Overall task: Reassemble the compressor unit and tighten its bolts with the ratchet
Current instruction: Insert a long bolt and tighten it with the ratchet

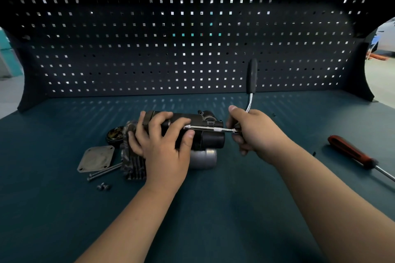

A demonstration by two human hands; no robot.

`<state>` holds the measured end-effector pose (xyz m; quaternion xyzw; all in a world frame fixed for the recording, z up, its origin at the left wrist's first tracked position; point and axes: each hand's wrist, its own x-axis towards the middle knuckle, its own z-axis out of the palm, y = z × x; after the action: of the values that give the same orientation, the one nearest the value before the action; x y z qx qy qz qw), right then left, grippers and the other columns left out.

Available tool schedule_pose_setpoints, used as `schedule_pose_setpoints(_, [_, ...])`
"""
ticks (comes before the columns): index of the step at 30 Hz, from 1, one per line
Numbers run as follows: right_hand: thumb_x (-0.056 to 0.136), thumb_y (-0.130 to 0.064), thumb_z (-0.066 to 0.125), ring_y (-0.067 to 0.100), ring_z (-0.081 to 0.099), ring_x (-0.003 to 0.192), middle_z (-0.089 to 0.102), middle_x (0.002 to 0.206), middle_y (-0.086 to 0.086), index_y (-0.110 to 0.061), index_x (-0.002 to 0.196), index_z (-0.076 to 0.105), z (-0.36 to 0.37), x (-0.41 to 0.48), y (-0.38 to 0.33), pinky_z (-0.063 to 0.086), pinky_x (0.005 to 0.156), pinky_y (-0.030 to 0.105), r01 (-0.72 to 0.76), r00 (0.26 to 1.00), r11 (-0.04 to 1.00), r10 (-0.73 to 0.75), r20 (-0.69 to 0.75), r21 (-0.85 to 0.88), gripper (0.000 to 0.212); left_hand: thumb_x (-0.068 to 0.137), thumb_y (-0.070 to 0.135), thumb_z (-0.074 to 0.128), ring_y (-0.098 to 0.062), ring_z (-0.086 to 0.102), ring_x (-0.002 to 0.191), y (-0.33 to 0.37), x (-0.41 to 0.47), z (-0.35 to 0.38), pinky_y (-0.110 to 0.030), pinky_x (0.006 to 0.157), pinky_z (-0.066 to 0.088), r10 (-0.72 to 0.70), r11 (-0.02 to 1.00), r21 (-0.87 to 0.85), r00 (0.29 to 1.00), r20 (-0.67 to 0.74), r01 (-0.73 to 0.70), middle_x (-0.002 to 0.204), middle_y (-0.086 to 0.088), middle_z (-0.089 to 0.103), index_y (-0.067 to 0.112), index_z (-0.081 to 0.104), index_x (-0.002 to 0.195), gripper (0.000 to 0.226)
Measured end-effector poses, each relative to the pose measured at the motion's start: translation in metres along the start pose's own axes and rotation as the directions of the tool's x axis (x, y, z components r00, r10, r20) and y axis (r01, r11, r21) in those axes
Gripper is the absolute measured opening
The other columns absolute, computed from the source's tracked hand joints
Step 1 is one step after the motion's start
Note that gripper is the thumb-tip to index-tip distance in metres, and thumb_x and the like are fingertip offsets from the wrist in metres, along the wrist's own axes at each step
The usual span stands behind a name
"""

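I'm getting a dim picture: daylight pricks through the pegboard [128, 49] holes from behind and streaks the table [64, 220] palely. Chrome on the ratchet [249, 102] glints. Edges bow with wide-angle distortion, and the bright side openings look soft.

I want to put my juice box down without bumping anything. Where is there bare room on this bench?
Bare bench lies along the pegboard, left of the ratchet handle. More lies at the near edge, between the two arms. It is crowded left of the compressor, where the plate, bolts and screws lie by the left hand.
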<state>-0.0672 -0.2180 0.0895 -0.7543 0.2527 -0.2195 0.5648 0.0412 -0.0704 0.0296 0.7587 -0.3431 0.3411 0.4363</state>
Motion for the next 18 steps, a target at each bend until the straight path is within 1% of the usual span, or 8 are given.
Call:
schedule_pose_setpoints(3, [0.097,-0.052,0.039,0.016,0.026,0.033,0.042,0.044,0.000,-0.013,0.076,0.055,0.000,0.000,-0.001,0.037,0.043,0.025,-0.117,0.992,0.989,0.111,0.066,0.092,0.047,0.089,0.045,0.047,-0.041,0.026,0.134,0.003,0.001,0.000,-0.064,0.106,0.010,-0.014,1.000,0.017,1.000,-0.007,0.014,0.123,-0.002,0.053,0.025,0.070,0.100,0.032])
schedule_pose_setpoints(6, [0.097,-0.052,0.038,0.015,0.025,0.033,0.042,0.043,0.000,-0.013,0.075,0.054,0.000,-0.001,-0.001,0.037,0.043,0.025,-0.109,0.992,0.985,0.099,0.078,0.132,0.047,0.089,0.045,0.046,-0.041,0.026,0.134,0.004,0.001,0.000,-0.064,0.106,0.010,-0.025,0.999,0.022,1.000,0.003,0.025,0.123,-0.002,0.054,0.025,0.070,0.099,0.033])
schedule_pose_setpoints(8, [0.096,-0.050,0.039,0.017,0.032,0.034,0.044,0.044,0.001,-0.015,0.069,0.054,0.000,-0.001,-0.001,0.040,0.044,0.027,-0.014,0.999,0.996,0.010,0.040,0.092,0.047,0.089,0.046,0.045,-0.041,0.026,0.134,0.004,0.002,-0.001,-0.064,0.106,0.011,-0.035,0.999,0.019,0.999,0.010,0.034,0.123,-0.002,0.054,0.025,0.070,0.099,0.035])
schedule_pose_setpoints(11, [0.089,-0.052,0.042,0.015,0.043,0.042,0.047,0.046,-0.003,-0.014,0.062,0.050,0.000,-0.002,0.006,0.041,0.043,0.021,0.227,0.966,0.966,-0.240,-0.094,-0.127,0.047,0.089,0.047,0.045,-0.040,0.026,0.134,0.005,0.003,-0.002,-0.063,0.107,0.011,-0.040,0.999,0.018,0.999,0.016,0.039,0.123,-0.002,0.054,0.026,0.070,0.099,0.034])
schedule_pose_setpoints(13, [0.085,-0.049,0.045,0.009,0.041,0.046,0.044,0.048,-0.007,-0.018,0.062,0.049,0.000,-0.002,0.015,0.035,0.044,0.017,0.387,0.896,0.893,-0.423,-0.136,-0.229,0.039,0.089,0.047,0.045,-0.039,0.026,0.134,0.005,0.003,-0.002,-0.063,0.107,0.012,-0.038,0.999,0.021,0.999,0.020,0.037,0.123,-0.001,0.054,0.026,0.070,0.099,0.033])
schedule_pose_setpoints(15, [0.086,-0.041,0.050,0.007,0.044,0.052,0.045,0.054,-0.012,-0.026,0.062,0.052,-0.001,-0.002,0.024,0.034,0.050,0.016,0.555,0.779,0.766,-0.615,-0.120,-0.323,0.028,0.089,0.047,0.045,-0.039,0.026,0.135,0.005,0.002,-0.002,-0.062,0.107,0.011,-0.036,0.999,0.026,0.999,0.024,0.036,0.123,-0.001,0.054,0.026,0.070,0.100,0.034])
schedule_pose_setpoints(16, [0.087,-0.040,0.051,0.009,0.047,0.057,0.048,0.059,-0.014,-0.025,0.068,0.057,-0.003,-0.002,0.028,0.036,0.054,0.016,0.625,0.708,0.679,-0.701,-0.089,-0.385,0.025,0.089,0.047,0.045,-0.039,0.026,0.135,0.004,0.002,-0.002,-0.062,0.107,0.011,-0.035,0.999,0.028,0.999,0.024,0.034,0.123,-0.001,0.054,0.026,0.070,0.100,0.034])
schedule_pose_setpoints(18, [0.090,-0.036,0.049,0.009,0.050,0.064,0.050,0.071,-0.016,-0.012,0.077,0.064,-0.005,-0.001,0.031,0.038,0.058,0.017,0.693,0.590,0.519,-0.807,-0.020,-0.501,0.032,0.089,0.047,0.045,-0.039,0.026,0.135,0.004,0.002,-0.002,-0.061,0.107,0.010,-0.035,0.999,0.027,0.999,0.021,0.034,0.123,0.000,0.054,0.026,0.070,0.100,0.034])
